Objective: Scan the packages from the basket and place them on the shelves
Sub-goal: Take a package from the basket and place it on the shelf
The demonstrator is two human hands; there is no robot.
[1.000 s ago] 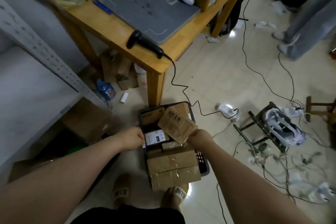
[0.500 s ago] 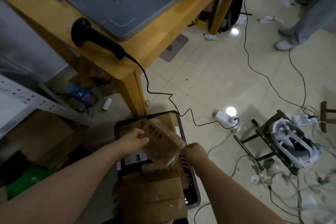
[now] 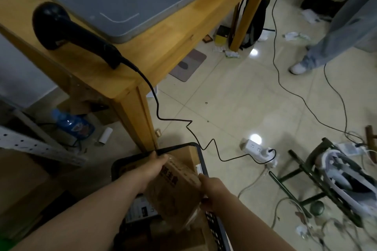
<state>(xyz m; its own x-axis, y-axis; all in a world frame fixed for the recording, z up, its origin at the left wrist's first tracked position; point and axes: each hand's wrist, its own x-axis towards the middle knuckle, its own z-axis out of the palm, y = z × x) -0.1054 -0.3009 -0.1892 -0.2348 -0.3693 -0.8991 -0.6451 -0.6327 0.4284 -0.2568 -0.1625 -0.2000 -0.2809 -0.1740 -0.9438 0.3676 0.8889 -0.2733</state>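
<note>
A brown cardboard package [image 3: 179,189] with dark print, tilted, is gripped by the left hand [image 3: 152,167] and right hand [image 3: 212,193] over the black basket [image 3: 201,159] on the floor. The black scanner [image 3: 69,30] lies on the wooden surface [image 3: 163,47].

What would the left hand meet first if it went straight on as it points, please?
Probably the far rim of the basket, ahead of the left hand gripping the package; depth is unclear.

Brown cardboard package [image 3: 179,187], varnished wood table [image 3: 163,47], glossy tiled floor [image 3: 244,98], seemingly plastic basket [image 3: 201,161]
</note>
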